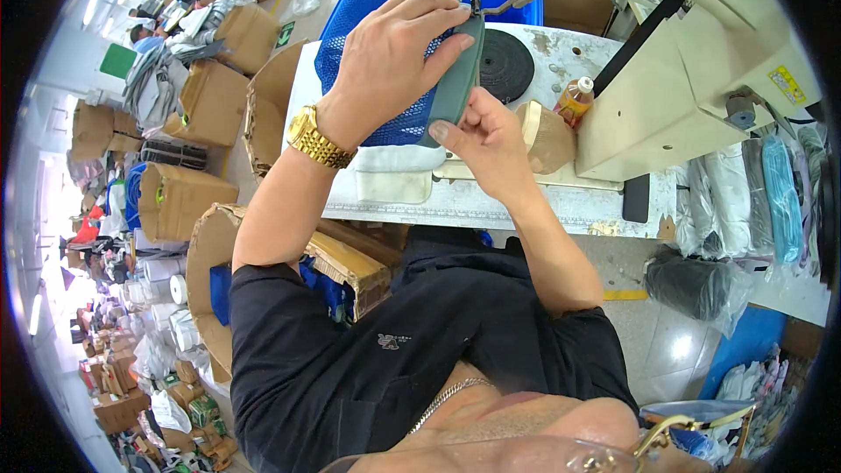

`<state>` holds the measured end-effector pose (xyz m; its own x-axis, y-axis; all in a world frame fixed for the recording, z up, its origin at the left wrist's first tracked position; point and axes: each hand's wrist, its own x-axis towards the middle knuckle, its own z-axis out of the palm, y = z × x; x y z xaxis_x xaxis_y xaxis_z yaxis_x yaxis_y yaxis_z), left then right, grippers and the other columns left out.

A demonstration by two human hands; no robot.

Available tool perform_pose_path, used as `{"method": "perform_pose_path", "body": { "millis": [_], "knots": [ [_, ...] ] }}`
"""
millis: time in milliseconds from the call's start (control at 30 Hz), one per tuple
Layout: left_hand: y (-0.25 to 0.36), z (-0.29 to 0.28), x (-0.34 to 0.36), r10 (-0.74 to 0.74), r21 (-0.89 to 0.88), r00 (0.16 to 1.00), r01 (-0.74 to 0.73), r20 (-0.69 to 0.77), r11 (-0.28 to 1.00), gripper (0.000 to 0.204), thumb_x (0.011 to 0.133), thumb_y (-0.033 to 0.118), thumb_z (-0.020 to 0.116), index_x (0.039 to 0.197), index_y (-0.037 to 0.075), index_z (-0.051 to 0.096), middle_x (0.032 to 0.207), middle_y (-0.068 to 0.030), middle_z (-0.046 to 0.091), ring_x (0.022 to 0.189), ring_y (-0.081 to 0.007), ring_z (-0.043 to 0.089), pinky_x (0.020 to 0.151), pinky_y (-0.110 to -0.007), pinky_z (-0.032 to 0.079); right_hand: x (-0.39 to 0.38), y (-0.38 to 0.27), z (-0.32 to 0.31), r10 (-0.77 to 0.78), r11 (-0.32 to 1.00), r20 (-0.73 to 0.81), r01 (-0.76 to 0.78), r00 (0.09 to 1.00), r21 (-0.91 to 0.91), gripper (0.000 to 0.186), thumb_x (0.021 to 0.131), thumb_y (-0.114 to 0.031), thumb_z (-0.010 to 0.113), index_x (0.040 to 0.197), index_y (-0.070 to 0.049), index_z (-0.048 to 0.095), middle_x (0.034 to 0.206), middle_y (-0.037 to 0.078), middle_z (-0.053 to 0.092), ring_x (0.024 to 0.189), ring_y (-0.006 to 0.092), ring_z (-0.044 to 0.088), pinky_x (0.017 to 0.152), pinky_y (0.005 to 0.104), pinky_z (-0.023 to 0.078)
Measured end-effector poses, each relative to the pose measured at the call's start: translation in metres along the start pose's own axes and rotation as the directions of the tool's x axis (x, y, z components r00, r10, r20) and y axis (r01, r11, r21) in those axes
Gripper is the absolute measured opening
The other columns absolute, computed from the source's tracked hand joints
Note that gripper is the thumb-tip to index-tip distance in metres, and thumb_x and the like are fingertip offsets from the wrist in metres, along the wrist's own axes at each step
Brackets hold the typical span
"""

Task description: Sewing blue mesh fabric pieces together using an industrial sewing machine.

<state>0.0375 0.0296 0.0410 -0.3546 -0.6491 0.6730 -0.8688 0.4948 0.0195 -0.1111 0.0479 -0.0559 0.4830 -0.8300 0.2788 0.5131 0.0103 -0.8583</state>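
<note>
At the sewing machine's needle, a piece of blue mesh is joined to a smooth grey-green fabric panel with a curved edge. My left hand lies over the mesh, fingers bent beside the needle and thumb pressed on the panel. Lower down, my right hand pinches the panel's near corner between thumb and fingers. Part of the mesh is hidden beneath my left hand. A folded white cloth rests on the table just below the work.
The cream sewing machine body stands on the right of the white table. A black coil of tape, a drink bottle and a blue bin are close by. Cardboard boxes crowd the left; wrapped bundles lie right.
</note>
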Motion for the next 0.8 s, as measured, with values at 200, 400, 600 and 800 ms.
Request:
{"method": "perform_pose_path", "body": {
  "millis": [200,400,600,800],
  "knots": [
    [0.000,0.001,0.001,-0.089,-0.055,0.996,0.090,0.021,0.994,0.028,0.085,0.021,0.071,0.107,0.005,0.070,0.109,-0.0097,0.068,0.100,-0.0273,0.065,0.086,-0.036,0.051,-0.009,-0.012,-0.007,-0.024,0.993,0.029,0.027,0.999,-0.113,0.024,0.088,-0.007,0.069,0.109,0.000,0.059,0.075,-0.004,0.059,0.067,0.0001,0.048,0.059,0.0170,0.038],
    [0.008,-0.007,-0.010,0.052,0.059,0.996,-0.056,0.072,0.997,0.038,0.086,0.022,0.069,0.119,0.004,0.065,0.123,-0.0115,0.063,0.111,-0.0309,0.060,0.096,-0.038,0.047,-0.008,-0.023,-0.012,-0.038,0.985,0.017,0.041,0.999,-0.167,0.049,0.088,-0.005,0.068,0.133,0.000,0.048,0.075,-0.004,0.058,0.066,0.0001,0.049,0.059,0.0163,0.038],
    [0.008,-0.005,-0.015,-0.020,-0.072,0.998,0.025,0.064,0.997,0.044,0.086,0.025,0.070,0.124,0.005,0.062,0.127,-0.0134,0.061,0.114,-0.0309,0.060,0.096,-0.039,0.048,-0.004,-0.025,-0.009,-0.022,0.995,0.007,0.023,1.000,-0.093,0.064,0.087,-0.004,0.068,0.143,-0.001,0.037,0.079,-0.003,0.060,0.068,0.0014,0.051,0.059,0.0166,0.038],
    [0.000,0.001,-0.012,-0.054,-0.100,0.996,0.061,0.071,0.993,0.045,0.086,0.025,0.069,0.125,0.004,0.061,0.127,-0.0143,0.061,0.116,-0.0316,0.058,0.097,-0.039,0.046,0.006,-0.019,-0.016,-0.065,0.994,0.028,0.067,0.998,-0.084,0.064,0.086,-0.004,0.069,0.143,-0.002,0.038,0.082,-0.003,0.061,0.068,0.0016,0.051,0.059,0.0171,0.038]
  ]
}}
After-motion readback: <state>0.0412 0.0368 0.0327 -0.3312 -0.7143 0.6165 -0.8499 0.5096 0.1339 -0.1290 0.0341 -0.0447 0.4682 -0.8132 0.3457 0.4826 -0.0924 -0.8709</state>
